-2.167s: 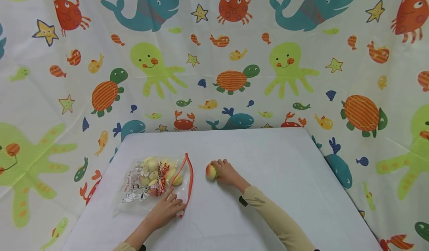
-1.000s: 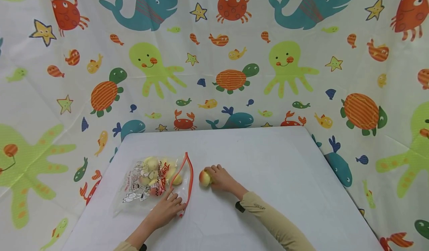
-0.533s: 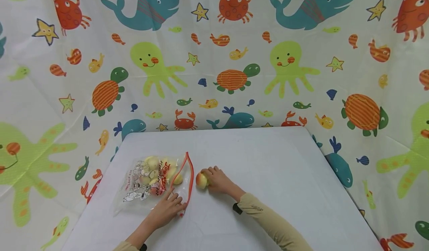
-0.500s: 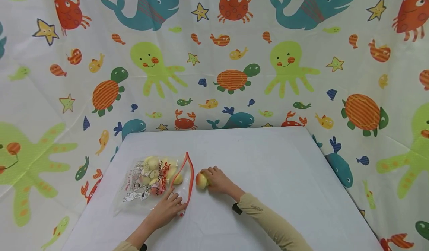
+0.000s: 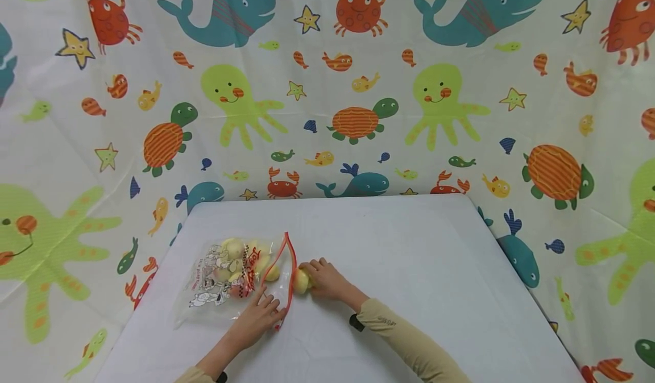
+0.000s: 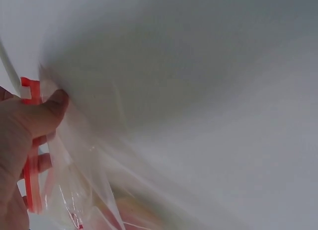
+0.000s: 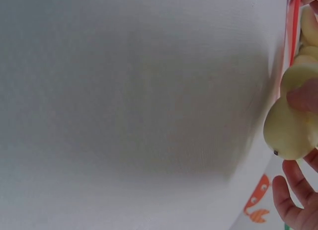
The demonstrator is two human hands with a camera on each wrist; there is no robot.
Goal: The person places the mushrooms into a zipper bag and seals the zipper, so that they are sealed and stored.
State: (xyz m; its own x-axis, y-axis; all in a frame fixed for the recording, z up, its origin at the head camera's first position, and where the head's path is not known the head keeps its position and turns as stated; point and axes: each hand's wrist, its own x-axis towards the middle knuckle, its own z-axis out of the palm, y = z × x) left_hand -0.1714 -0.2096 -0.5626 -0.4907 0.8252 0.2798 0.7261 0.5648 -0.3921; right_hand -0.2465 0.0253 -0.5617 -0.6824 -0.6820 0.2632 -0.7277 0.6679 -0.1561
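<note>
A clear zip bag [image 5: 202, 312] with a red zip edge and printed figures lies on the left of the table. Yellow fruits, some blushed red, show inside it. My left hand [image 5: 260, 317] holds the near part of its mouth; in the left wrist view its thumb and fingers pinch the red zip edge [image 6: 31, 185]. My right hand [image 5: 326, 279] grips a yellow fruit [image 5: 301, 282] right at the bag's opening, overlapping the red edge. In the right wrist view the pale yellow fruit [image 7: 287, 133] has a small dark tip, and the thumb lies across it.
The white tabletop [image 5: 399, 246] stretches behind and to the right of the bag. A curtain [image 5: 307, 102] printed with sea animals hangs behind the table and along both sides.
My right hand has carried the fruit leftward and slightly nearer to me, up to the bag's mouth. My left hand has kept its hold on the zip edge.
</note>
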